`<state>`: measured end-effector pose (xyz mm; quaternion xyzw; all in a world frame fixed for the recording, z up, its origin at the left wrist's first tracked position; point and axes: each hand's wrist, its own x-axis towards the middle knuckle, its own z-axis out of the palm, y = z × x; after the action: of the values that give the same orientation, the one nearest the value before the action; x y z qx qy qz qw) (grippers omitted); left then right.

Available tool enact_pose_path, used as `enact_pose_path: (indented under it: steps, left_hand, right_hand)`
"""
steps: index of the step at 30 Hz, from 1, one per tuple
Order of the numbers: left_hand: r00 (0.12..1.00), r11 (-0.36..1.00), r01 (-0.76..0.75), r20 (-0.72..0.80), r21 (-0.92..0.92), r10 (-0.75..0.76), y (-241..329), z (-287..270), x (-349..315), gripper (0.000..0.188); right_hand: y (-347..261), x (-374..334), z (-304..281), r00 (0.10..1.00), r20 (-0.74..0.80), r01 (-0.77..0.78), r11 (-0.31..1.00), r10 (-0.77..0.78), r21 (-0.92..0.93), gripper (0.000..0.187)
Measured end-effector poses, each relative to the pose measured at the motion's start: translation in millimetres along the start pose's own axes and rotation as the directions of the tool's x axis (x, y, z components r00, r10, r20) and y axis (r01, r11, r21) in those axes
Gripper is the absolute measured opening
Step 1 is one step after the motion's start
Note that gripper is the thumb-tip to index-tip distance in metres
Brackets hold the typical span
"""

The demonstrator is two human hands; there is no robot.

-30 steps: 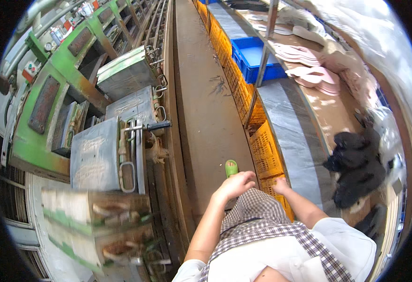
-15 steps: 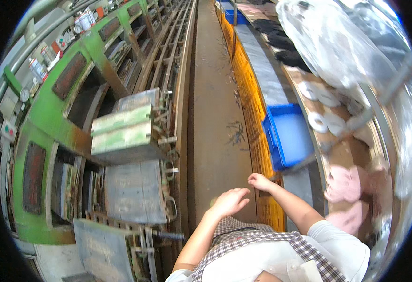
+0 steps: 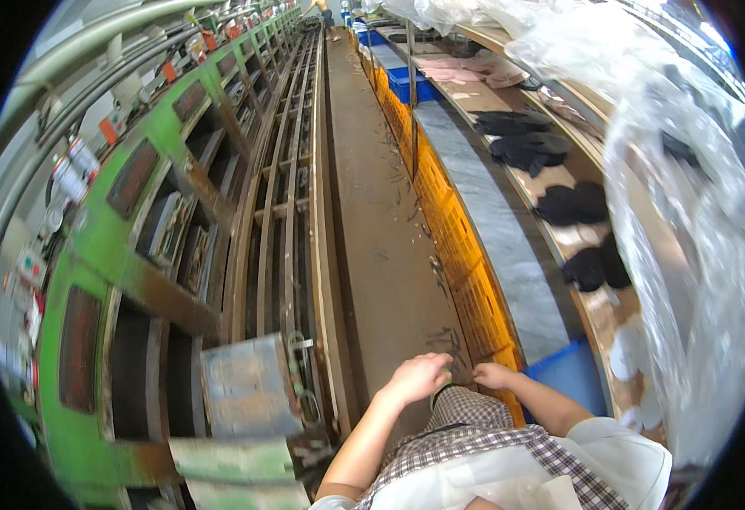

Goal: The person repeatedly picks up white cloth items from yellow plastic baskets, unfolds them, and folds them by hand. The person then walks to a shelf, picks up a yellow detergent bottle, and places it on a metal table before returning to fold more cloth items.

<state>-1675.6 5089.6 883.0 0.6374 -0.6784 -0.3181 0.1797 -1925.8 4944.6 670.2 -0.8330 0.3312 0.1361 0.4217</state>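
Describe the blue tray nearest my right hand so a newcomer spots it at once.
Right of the brown aisle, a long grey bench runs beside yellow crates. Follow it toward the lower edge to your right hand; the tray lies beside that forearm, which partly hides it. The other blue trays sit far up the bench; this one alone is beside your arm.

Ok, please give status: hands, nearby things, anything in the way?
Left hand: no object visible, above aisle floor. Right hand: loosely curled near yellow crates, grip unclear. Blue bin at right. Dark bits on floor ahead.
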Motion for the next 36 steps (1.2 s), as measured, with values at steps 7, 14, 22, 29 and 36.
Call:
enact_pose_path:
  steps: [7, 14, 22, 29, 36]
  left_hand:
    - [0.985, 0.977, 0.163, -0.024, -0.141, -0.168, -207.3, -63.3, 177.8, 0.035]
    - [0.424, 0.431, 0.901, 0.285, -0.04, -0.86, -438.2, -117.3, 148.3, 0.035]
    - [-0.393, -0.474, 0.736, 0.266, -0.483, -0.88, -697.7, -185.8, 189.3, 0.005]
    - [0.424, 0.399, 0.753, -0.079, -0.523, -0.902, -800.2, -433.7, 513.7, 0.038]
    - [0.829, 0.782, 0.374, -0.199, -0.498, -0.523, -846.5, -696.1, 852.0, 0.037]
  right_hand:
    - [67.2, 181.3, -93.8, 0.924, -0.24, -0.288, 0.954, 0.299, 0.08, 0.024]
    - [-54.8, 392.7, -303.8, 0.95, -0.195, -0.238, 0.97, 0.243, 0.047, 0.039]
    - [-106.9, 685.2, -465.0, 0.968, -0.25, 0.046, 0.991, -0.014, 0.124, 0.028]
    - [-153.3, 827.7, -611.9, 0.988, 0.134, -0.07, 0.995, 0.078, -0.068, 0.033]
    - [-164.2, 1040.6, -727.8, 0.895, -0.322, -0.039, 0.773, 0.309, 0.633, 0.016]
